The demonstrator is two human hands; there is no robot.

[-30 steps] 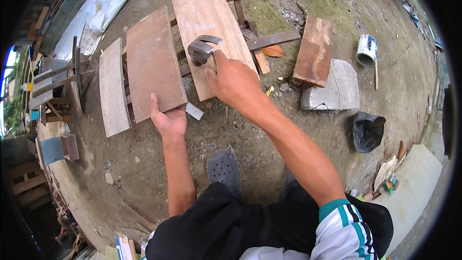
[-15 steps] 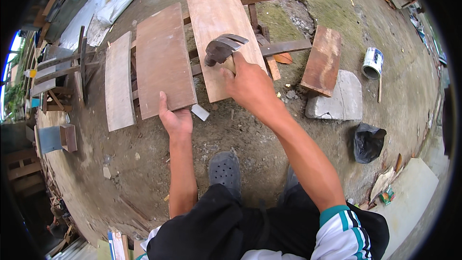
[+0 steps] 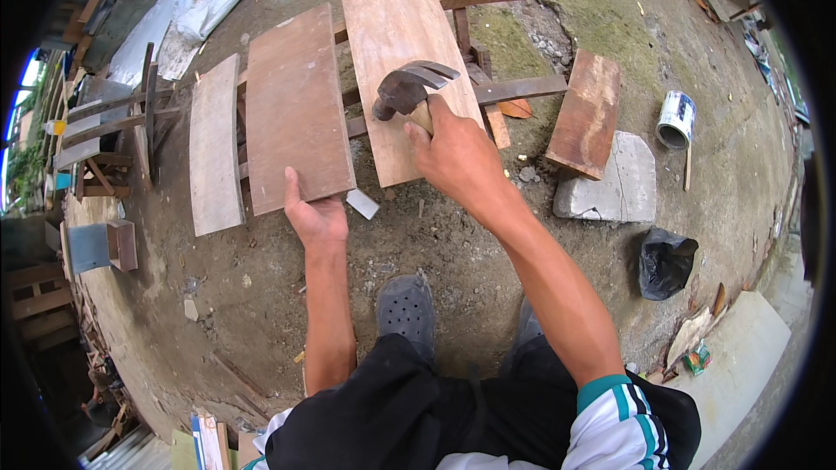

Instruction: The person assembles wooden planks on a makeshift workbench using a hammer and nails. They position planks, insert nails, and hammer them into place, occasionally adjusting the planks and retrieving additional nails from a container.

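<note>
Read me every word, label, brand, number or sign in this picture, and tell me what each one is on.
No text here is clear enough to quote.
White and dark can: its label markings are too small and blurred to read.
Small green packet: any print is too small to read.
Hammer in the right hand: no lettering visible.
Brown board in the left hand: no lettering visible.

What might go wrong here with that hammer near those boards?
The left hand holds the middle board by its near edge; a stray swing of the hammer in the right hand might hit those fingers. If dropped, the hammer could dent the pale board beneath.
</note>
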